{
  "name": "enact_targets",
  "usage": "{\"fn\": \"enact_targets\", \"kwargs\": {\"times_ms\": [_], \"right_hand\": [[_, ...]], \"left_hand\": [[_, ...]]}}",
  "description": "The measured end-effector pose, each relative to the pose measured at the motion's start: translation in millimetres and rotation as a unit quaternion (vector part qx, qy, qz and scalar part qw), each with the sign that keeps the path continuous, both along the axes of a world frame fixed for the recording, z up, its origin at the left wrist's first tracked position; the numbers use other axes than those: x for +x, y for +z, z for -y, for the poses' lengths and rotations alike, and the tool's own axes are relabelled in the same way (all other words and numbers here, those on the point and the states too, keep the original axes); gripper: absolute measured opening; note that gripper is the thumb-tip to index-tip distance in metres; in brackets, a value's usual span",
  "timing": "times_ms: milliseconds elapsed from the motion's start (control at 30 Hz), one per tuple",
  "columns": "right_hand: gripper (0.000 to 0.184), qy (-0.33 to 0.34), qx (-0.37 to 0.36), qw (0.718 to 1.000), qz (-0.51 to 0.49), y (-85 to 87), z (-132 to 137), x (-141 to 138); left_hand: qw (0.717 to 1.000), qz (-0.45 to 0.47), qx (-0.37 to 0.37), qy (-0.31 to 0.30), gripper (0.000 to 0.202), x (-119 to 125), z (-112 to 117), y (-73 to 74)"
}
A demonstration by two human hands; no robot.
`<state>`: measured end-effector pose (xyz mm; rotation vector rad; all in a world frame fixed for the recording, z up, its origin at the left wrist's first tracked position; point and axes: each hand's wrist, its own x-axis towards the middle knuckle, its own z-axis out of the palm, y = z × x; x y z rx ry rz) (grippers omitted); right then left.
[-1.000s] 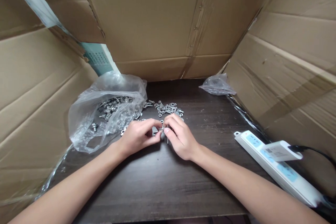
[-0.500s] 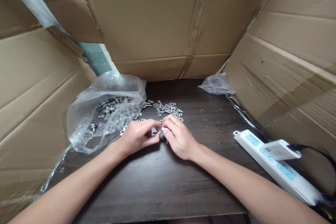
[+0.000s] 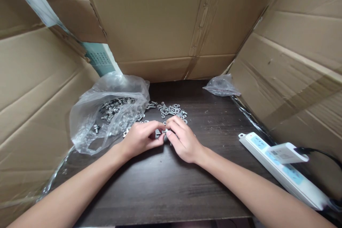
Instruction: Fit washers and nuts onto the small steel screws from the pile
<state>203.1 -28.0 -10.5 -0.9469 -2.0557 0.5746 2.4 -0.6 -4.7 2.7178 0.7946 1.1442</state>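
My left hand (image 3: 141, 139) and my right hand (image 3: 183, 140) meet at the middle of the dark wooden table (image 3: 160, 185). Both pinch a small metal bolt with a nut (image 3: 165, 131) between their fingertips. The left fingers are curled round the bolt's end; the right thumb and forefinger press on the piece at its other end. Just beyond the hands lies a scatter of loose nuts and washers (image 3: 172, 109). To the left, a clear plastic bag (image 3: 107, 114) lies open with several bolts inside it.
Cardboard walls (image 3: 165, 25) close in the table at the left, back and right. A small crumpled plastic bag (image 3: 220, 85) lies at the back right. A white power strip (image 3: 283, 169) with a plugged-in adapter sits at the right edge.
Both hands stay in place on the bolt; the right fingers have shifted slightly around it. Nothing else has moved.
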Motion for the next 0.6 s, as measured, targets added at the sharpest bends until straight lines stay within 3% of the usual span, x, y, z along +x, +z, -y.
{"fn": "enact_targets", "kwargs": {"times_ms": [600], "right_hand": [[0.018, 0.006, -0.001, 1.0, -0.024, -0.8, -0.8, -1.1]], "left_hand": [[0.999, -0.013, 0.048, 0.007, 0.007, 1.4, 0.8, 2.2]]}}
